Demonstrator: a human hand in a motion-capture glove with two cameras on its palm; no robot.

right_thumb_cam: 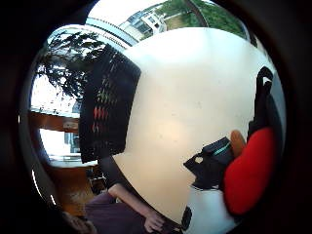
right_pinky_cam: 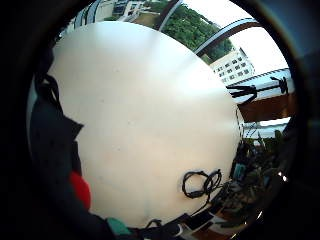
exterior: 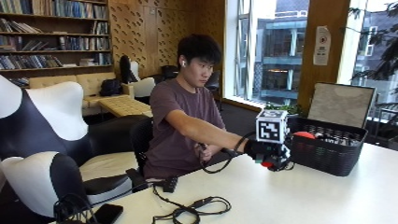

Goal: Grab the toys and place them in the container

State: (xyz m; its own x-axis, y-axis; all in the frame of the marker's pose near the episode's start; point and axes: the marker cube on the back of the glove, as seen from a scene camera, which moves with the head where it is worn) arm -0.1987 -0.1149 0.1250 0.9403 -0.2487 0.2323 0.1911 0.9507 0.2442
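Red toy point(exterior: 267, 164) is held in the gloved right hand point(exterior: 268, 152)
Fingers are curled round the toy, lifted above the white table point(exterior: 323, 196); the black mesh container point(exterior: 323, 151) stands just beside the hand, on its far side, with other toys point(exterior: 304, 135) already inside

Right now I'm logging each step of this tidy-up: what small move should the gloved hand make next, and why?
Probably carry the red toy sideways over the rim of the black basket before letting go. The right hand grips the toy above the white table, just short of the basket's near wall, so releasing now would likely drop it outside.
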